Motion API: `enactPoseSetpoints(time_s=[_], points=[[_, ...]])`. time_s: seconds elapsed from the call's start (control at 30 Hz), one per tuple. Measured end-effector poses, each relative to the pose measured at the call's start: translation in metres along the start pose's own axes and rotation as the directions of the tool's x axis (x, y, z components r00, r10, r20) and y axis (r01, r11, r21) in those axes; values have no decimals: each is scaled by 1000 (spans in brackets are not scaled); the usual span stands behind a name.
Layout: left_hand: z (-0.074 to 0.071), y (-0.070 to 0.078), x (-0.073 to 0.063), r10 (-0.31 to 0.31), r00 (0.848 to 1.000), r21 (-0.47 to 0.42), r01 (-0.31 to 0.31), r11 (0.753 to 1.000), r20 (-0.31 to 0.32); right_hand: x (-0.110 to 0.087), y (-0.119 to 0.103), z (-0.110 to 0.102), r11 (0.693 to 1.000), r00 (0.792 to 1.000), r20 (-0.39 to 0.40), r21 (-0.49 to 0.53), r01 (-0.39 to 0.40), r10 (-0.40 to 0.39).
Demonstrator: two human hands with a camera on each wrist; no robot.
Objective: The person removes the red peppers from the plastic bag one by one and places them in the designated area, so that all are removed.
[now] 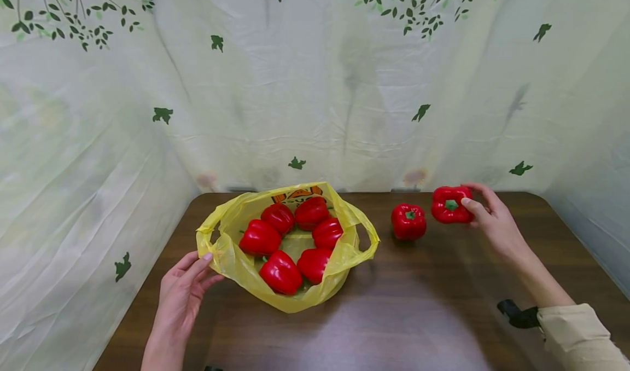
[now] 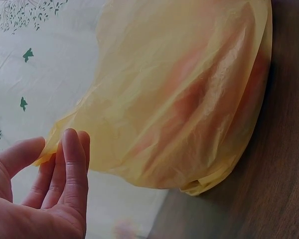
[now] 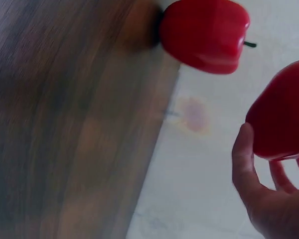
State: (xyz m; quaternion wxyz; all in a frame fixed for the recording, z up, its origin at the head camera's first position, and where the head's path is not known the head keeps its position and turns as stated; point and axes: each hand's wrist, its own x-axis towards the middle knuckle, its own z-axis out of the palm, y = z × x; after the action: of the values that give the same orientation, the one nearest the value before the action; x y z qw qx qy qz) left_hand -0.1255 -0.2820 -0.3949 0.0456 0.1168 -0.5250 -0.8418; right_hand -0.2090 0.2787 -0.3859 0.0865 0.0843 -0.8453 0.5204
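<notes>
Red bell pepper [image 1: 447,212] in the grasp of the right hand [image 1: 494,223], gripped between thumb and fingers; raised clear of the brown wood-grain table [image 1: 394,316], toward its far right part, with the green stem turned to the head camera. Just to the left, across a narrow gap: second pepper [image 1: 408,226], upright on the table, stem uppermost. Left of centre: yellow plastic bag [image 1: 233,260], mouth open upward, one loop handle at each side, orange-and-black print on the far wall. Within the bag: six further peppers [image 1: 280,272], set loosely in a ring about a bare patch of bag bottom, several lying on their sides. At the near left rim of the bag: left hand [image 1: 184,280], pinching the thin plastic between thumb and fingers, close to the left handle. In the left wrist view, red patches visible through the translucent bag wall. Behind the table: pale cloth backdrop [image 1: 320,86], printed with green leaves and branches. At the right wrist: beige sleeve [image 1: 576,327] and small black device [image 1: 519,314].
</notes>
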Motion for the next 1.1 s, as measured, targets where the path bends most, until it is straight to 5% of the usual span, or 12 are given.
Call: enactPoseSetpoints(time_s=[0.4,0.73,1.1], points=[[-1,0,0,-4,1000,-4,4,1000,-2,4,25,-3,992,993,23,-44,-118,120],[-1,0,0,-5,1000,-6,5,1000,-4,12,46,2,959,951,125,-4,-284,282],[-1,0,0,0,1000,0,0,1000,5,17,55,7,948,935,159,-24,-316,316]])
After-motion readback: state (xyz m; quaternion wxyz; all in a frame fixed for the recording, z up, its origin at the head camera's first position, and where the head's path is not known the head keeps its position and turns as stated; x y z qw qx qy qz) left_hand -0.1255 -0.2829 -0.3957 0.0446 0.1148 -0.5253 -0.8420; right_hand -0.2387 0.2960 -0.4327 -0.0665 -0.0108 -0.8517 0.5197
